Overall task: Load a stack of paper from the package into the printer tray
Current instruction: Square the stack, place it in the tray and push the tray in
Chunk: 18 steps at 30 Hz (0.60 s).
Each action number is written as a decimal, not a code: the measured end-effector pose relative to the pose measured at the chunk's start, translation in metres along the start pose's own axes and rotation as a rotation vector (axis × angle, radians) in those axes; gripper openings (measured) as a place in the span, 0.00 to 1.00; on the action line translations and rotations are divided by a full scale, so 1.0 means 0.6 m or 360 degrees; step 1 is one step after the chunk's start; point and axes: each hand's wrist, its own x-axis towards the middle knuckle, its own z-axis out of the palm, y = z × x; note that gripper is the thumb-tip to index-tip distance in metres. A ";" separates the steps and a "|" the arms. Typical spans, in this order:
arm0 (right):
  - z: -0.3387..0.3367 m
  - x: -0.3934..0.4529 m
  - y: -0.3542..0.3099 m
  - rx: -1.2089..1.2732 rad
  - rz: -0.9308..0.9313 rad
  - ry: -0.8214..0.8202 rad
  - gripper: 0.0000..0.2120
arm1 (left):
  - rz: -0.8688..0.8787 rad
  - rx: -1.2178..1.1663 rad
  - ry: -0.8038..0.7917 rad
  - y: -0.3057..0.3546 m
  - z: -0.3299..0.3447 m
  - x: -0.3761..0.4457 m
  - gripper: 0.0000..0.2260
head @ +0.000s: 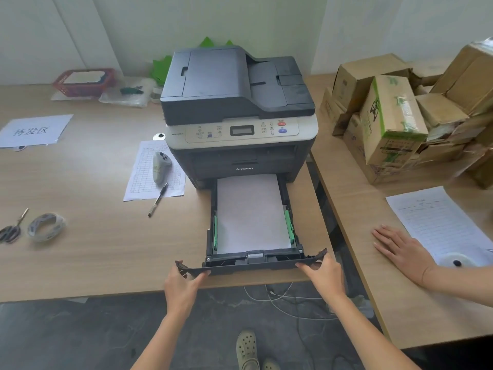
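Observation:
A dark grey and white printer [237, 108] stands on the wooden table. Its black paper tray [250, 264] is pulled far out toward me, over the table's front edge. A white stack of paper [252, 214] lies flat in the tray between green side guides. My left hand [184, 283] grips the left end of the tray's front panel. My right hand [324, 272] grips the right end. No paper package is in view.
Left of the printer lie a form sheet with a pen [158, 195], a tape roll [46, 227] and scissors [12, 229]. Cardboard boxes [394, 116] are piled on the right table, where another person's hand [400, 248] rests flat. Cables [288, 300] trail on the floor.

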 end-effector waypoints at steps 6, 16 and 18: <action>0.012 0.013 -0.015 0.0034 0.0025 0.0067 0.30 | 0.0003 -0.0060 0.0020 0.012 0.003 0.025 0.36; 0.012 0.073 -0.079 0.0209 0.0053 0.0046 0.26 | 0.0023 -0.0051 0.0001 0.049 0.020 0.105 0.31; 0.012 0.090 -0.088 0.0223 0.0026 0.0034 0.26 | 0.0033 -0.0039 0.0012 0.060 0.025 0.118 0.31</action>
